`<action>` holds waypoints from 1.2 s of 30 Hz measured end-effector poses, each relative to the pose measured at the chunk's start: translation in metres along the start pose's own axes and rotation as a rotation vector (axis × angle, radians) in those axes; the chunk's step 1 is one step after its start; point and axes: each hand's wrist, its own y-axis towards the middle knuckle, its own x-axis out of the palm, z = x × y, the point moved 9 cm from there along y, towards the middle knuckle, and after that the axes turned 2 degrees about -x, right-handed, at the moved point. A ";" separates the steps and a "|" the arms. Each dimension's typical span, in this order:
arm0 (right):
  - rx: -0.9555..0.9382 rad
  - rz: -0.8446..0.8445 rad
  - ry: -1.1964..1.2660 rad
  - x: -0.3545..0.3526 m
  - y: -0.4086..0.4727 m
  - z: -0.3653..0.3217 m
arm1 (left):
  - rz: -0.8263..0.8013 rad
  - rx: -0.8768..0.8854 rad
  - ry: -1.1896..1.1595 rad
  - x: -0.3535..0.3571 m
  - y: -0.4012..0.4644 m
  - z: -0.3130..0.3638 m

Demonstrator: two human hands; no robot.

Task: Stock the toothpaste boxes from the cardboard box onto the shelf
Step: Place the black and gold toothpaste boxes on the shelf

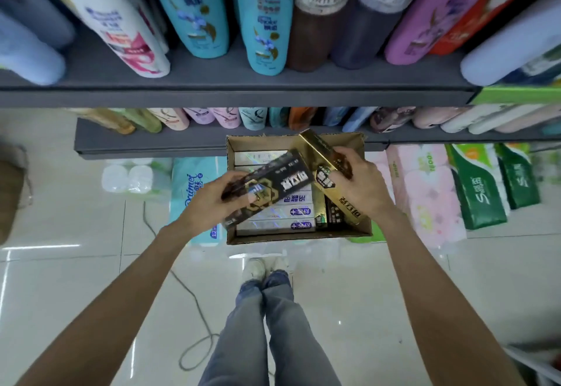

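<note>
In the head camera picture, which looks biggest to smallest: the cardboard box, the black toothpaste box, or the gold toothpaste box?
1. cardboard box
2. black toothpaste box and gold toothpaste box: they look alike, both tilted and partly hidden by hands, so no ranking.

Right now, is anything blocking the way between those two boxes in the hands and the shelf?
Partly. The left hand holds a black toothpaste box, the right hand a gold toothpaste box. The top shelf is lined with bottles; no free slot for toothpaste shows in this view.

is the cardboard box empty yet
No: silver toothpaste boxes still lie packed in the cardboard box.
</note>
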 end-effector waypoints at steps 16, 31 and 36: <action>0.070 0.348 0.591 -0.120 -0.123 -0.067 | 0.098 0.074 -0.209 -0.063 -0.083 0.118; -0.267 0.427 0.540 -0.325 -0.128 -0.035 | 0.423 0.458 0.434 -0.041 -0.105 0.365; -0.345 0.365 0.414 -0.375 -0.123 -0.013 | 0.539 0.530 0.464 -0.020 -0.102 0.428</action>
